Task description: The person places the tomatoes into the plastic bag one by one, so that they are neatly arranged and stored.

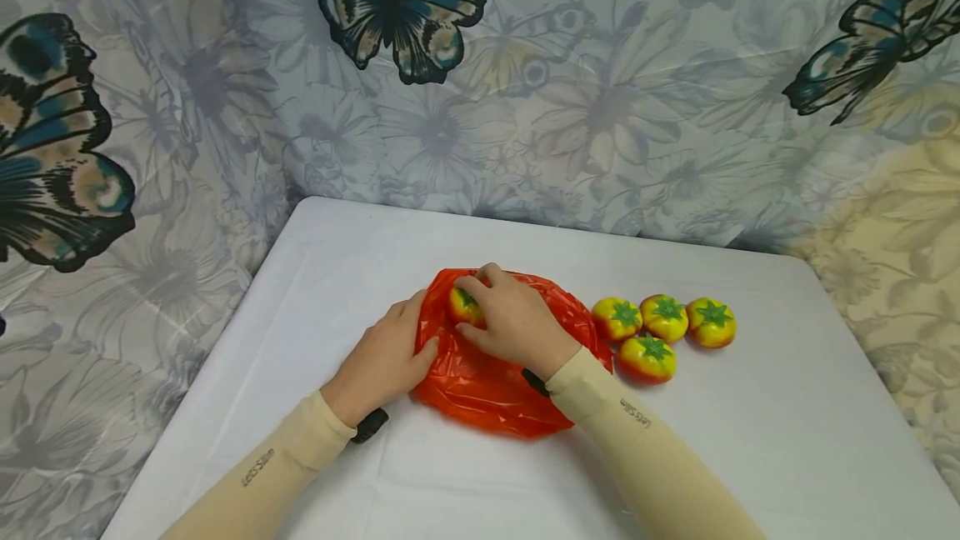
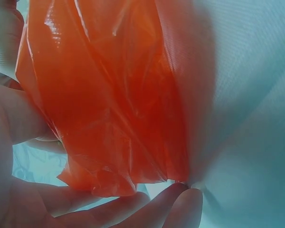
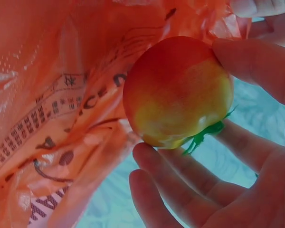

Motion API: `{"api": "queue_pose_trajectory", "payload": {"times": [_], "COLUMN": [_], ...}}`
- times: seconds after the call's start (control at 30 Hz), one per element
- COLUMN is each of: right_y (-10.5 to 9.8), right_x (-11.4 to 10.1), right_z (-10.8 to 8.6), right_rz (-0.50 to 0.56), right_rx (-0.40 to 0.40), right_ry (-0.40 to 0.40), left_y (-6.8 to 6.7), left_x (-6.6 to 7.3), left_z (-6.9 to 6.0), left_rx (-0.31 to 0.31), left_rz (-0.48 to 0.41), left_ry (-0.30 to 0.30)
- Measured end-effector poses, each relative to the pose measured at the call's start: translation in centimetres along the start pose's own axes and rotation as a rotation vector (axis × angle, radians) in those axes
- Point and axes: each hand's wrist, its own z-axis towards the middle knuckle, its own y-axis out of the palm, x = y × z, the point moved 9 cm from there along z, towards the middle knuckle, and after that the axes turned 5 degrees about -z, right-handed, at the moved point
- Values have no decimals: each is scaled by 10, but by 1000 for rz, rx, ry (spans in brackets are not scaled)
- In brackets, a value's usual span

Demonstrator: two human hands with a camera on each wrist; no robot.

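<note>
A red-and-yellow tomato (image 3: 178,92) with a green leafy top is held between the thumb and fingers of my right hand (image 1: 513,319). In the head view this tomato (image 1: 467,307) is over the left part of a red plastic bag (image 1: 487,390), partly covered by the fingers. The bag lies spread and crumpled on the table, with dark printing visible in the right wrist view. My left hand (image 1: 386,361) holds the bag's left edge, its thumb over the plastic and the other fingers along the rim. Whether anything lies inside the bag is hidden.
Several similar tomatoes (image 1: 647,359) sit in a cluster on the white table (image 1: 765,440), just right of the bag. Behind the table hangs a floral cloth (image 1: 585,132) with butterflies. Each wrist carries a small black device (image 1: 370,426).
</note>
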Motion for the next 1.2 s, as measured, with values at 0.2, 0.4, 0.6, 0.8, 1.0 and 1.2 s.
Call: {"api": "queue_pose_trajectory", "payload": {"times": [0.2,0.4,0.6,0.8,1.0,1.2], "right_y": [4,8,11,11,8,-17], "right_x": [1,1,1,1,2,6], "right_z": [-2,-4,-6,-7,-9,-22], "right_rz": [-10,-30,-42,-63,-93,-83], "right_rx": [1,-3,-4,-3,-9,47], "right_ry": [8,5,8,6,1,17], "left_y": [2,4,6,7,6,4], "left_x": [4,6,8,9,7,0], "left_z": [2,3,4,3,1,-2], "left_rx": [5,4,0,1,3,-1], "left_rz": [19,30,29,22,7,4], "left_ry": [12,15,19,21,23,-10]}}
